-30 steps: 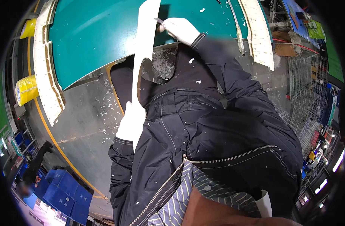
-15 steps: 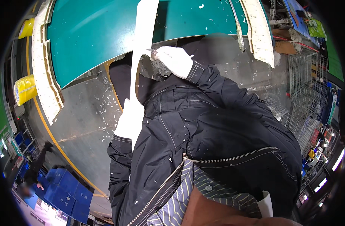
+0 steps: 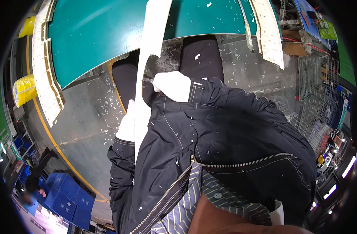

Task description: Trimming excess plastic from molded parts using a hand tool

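A long white plastic strip (image 3: 155, 33) runs from over the green tabletop (image 3: 96, 27) down to my left side, with a curved notch in its right edge. Its lower part is gripped by my left hand (image 3: 126, 124), in a white glove; those fingers are partly hidden by the strip. My right hand (image 3: 171, 85), gloved too, is closed round a small trimming knife (image 3: 148, 80). The knife's thin tip points left, at the strip's right edge just below the notch; whether it touches cannot be made out.
Cream-coloured long parts (image 3: 44, 66) lie along the table's left side, another (image 3: 268, 35) at its right. White shavings (image 3: 106, 105) litter the floor. Wire cages (image 3: 316, 89) stand at right, blue boxes (image 3: 67, 199) at lower left, where a person (image 3: 36, 175) is seen.
My right hand has drawn the knife toward me and slightly left, from beside the notch to below it. The strip's far end has shifted a little right; my left hand stays on it.
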A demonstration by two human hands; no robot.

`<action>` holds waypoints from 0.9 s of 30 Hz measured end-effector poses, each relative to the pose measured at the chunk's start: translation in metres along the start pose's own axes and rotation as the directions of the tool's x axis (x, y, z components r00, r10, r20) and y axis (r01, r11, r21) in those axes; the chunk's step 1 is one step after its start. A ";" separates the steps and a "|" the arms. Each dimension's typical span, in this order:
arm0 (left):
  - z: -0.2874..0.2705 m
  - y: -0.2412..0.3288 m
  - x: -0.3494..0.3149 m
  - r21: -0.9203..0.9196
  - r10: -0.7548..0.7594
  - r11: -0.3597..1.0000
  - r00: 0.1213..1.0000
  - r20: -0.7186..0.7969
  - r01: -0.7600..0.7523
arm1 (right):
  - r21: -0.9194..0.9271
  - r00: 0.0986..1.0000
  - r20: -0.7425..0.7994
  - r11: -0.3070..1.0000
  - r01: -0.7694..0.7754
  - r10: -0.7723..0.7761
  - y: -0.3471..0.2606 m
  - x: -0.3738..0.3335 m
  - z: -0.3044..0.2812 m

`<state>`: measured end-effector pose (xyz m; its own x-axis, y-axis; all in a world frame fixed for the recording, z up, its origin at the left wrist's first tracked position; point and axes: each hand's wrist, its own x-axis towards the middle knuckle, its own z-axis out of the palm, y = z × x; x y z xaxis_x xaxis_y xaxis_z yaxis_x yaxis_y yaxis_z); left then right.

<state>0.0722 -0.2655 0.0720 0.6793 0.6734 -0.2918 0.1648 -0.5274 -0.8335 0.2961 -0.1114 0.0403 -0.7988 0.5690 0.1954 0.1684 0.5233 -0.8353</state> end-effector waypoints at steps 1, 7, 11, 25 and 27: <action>0.000 -0.001 0.001 0.606 0.072 0.793 0.997 -0.003 -0.056 | -0.045 1.000 0.027 0.999 -0.006 0.007 -0.001 0.001 -0.001; -0.001 -0.022 0.009 0.320 0.204 0.927 0.979 0.005 -0.195 | -0.013 0.905 -0.348 0.963 -0.268 0.247 0.046 -0.012 -0.002; -0.005 -0.028 0.010 0.703 0.366 0.661 0.931 0.004 -0.263 | 0.778 0.722 -0.106 0.509 -0.367 0.683 0.026 0.042 -0.057; 0.029 0.020 0.022 0.994 0.249 0.097 0.968 0.018 -0.044 | 0.988 0.991 0.106 -0.124 -0.095 0.082 0.267 0.122 -0.217; 0.026 0.001 0.025 0.783 0.258 0.611 0.964 -0.058 -0.117 | 0.994 0.991 0.077 -0.085 -0.068 0.106 0.278 0.119 -0.214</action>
<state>0.0708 -0.2355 0.0518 0.7389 0.4834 -0.4695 -0.5387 0.0052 -0.8425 0.3717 0.2375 -0.0584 -0.8184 0.5709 0.0660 -0.5343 -0.7136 -0.4531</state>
